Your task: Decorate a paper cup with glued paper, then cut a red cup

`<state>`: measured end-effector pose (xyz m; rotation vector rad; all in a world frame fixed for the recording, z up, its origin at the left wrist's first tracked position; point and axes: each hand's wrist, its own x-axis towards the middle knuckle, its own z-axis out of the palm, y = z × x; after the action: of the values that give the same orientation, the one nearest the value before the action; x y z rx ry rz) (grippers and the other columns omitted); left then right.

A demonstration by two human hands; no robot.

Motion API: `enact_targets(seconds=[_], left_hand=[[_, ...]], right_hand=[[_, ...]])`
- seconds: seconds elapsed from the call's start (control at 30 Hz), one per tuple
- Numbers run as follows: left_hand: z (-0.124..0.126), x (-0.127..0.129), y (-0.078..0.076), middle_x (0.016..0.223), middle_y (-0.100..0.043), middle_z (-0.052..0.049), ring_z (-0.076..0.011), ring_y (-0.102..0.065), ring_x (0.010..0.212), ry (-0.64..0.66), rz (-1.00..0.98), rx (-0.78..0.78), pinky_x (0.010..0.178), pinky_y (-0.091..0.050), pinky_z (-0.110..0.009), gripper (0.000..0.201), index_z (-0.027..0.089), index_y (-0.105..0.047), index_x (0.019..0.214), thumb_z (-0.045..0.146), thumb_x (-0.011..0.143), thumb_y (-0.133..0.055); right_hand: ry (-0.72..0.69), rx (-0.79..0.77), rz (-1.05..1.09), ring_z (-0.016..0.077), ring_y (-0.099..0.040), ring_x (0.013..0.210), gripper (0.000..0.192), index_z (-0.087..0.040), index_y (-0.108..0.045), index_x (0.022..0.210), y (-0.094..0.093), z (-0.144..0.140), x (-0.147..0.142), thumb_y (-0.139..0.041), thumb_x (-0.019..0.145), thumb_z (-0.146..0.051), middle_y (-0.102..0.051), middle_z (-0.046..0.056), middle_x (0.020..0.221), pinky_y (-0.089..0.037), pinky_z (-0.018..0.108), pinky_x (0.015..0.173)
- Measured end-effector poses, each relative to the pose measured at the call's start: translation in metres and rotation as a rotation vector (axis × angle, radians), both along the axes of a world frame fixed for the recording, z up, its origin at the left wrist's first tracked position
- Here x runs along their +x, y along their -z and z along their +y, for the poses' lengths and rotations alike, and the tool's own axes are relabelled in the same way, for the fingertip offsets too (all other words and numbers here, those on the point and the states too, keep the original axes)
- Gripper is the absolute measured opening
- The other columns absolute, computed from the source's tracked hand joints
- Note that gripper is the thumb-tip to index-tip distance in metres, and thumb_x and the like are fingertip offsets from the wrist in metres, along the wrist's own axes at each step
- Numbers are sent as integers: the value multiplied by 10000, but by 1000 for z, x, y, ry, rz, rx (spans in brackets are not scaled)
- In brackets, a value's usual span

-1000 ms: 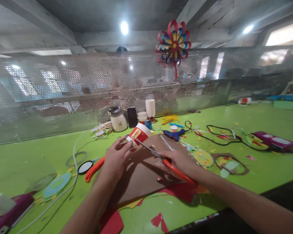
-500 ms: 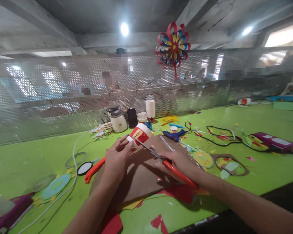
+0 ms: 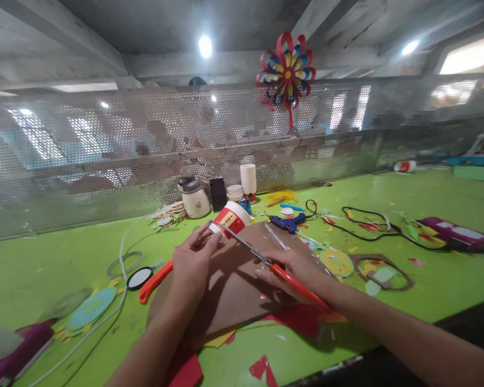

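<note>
**Scissor tips close to your fingers**

Your left hand (image 3: 192,259) pinches the base of the paper cup (image 3: 230,220), which lies tilted over the brown card (image 3: 234,290). Your right hand (image 3: 294,271) is closed around the orange scissors (image 3: 266,259), blades apart at the cup's wall. A slip here could nick your left fingertips or crush the cup.

**Bench clutter, away from the work in hand**

A white jar (image 3: 194,200) is standing near the far edge of the green table (image 3: 427,285), a dark block (image 3: 218,193) just beside it, then a stack of white cups (image 3: 248,180). A blue glue gun (image 3: 287,222) is lying right of these, its black cable (image 3: 371,226) trailing toward a purple case (image 3: 454,232) by the right edge. A paper pinwheel (image 3: 286,72) is hanging on the mesh screen (image 3: 84,161).
</note>
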<state>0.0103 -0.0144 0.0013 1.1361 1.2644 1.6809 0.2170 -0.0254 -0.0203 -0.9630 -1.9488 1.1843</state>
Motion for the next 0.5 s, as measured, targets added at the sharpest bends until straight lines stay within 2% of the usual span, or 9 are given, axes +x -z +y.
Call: enact_targets(seconds=[0.1,0.17,0.27,0.37,0.5], left_hand=[[0,0,1,1038,-735,-115,-247,-699,895,-2,-2,-9,842,-561,-406,502,137,-693,1074,356,639,-817],[0,0,1,1027,-737,-111,-245,-698,891,3,5,-8,837,-561,-399,452,143,-702,1039,344,649,-811],[1,-1,-1,999,-741,-98,-240,-701,878,49,-89,30,831,-558,-385,437,151,-697,1011,313,627,-831],[4,-4,-1,983,-745,-99,-234,-706,890,115,-231,49,845,-554,-379,443,145,-672,1034,334,661,-815],[7,-11,-2,970,-753,-110,-219,-712,885,172,-334,-57,830,-560,-338,380,132,-666,1021,252,686,-801]], right_hand=[[-36,-280,205,109,-509,588,269,-209,-636,978,8,-3,-5,-649,819,-426,-514,-18,750,-566,303,592],[-39,-358,264,98,-496,554,278,-222,-634,990,13,-3,-8,-663,811,-433,-509,-24,747,-580,324,585],[-6,-322,250,86,-452,494,234,-206,-653,930,14,-3,-9,-659,809,-406,-495,-33,669,-571,306,538],[35,-206,170,95,-466,492,202,-185,-665,877,12,-3,-8,-645,811,-374,-518,-22,632,-557,280,512],[16,-173,148,98,-500,508,251,-206,-675,978,12,-3,-6,-629,821,-397,-531,-21,674,-566,289,550]])
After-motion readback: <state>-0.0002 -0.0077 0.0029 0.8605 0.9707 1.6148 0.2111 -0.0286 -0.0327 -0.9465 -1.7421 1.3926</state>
